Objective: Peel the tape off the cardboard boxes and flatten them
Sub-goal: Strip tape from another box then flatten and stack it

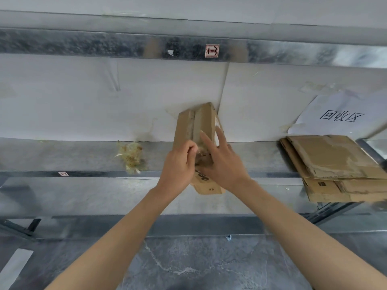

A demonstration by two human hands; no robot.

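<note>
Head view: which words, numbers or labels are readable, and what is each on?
"回收区": white paper sheet, right.
"1-3", handwritten: red-edged sticker on the upper shelf rail.
"8": flattened cardboard stack.
Print on the box flap: too blurred.
Small sticker on the lower rail: unreadable.

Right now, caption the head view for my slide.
Left hand pinches tape off a box braced by the right hand; flattened boxes lie nearby.

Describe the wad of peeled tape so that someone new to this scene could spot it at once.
Look along the galvanised metal shelf. Left of the cardboard box that the left hand and right hand hold lies a crumpled, yellowish, see-through wad of tape. Unlike the flat brown cardboard stack far right, it is small, glossy and tangled.
</note>
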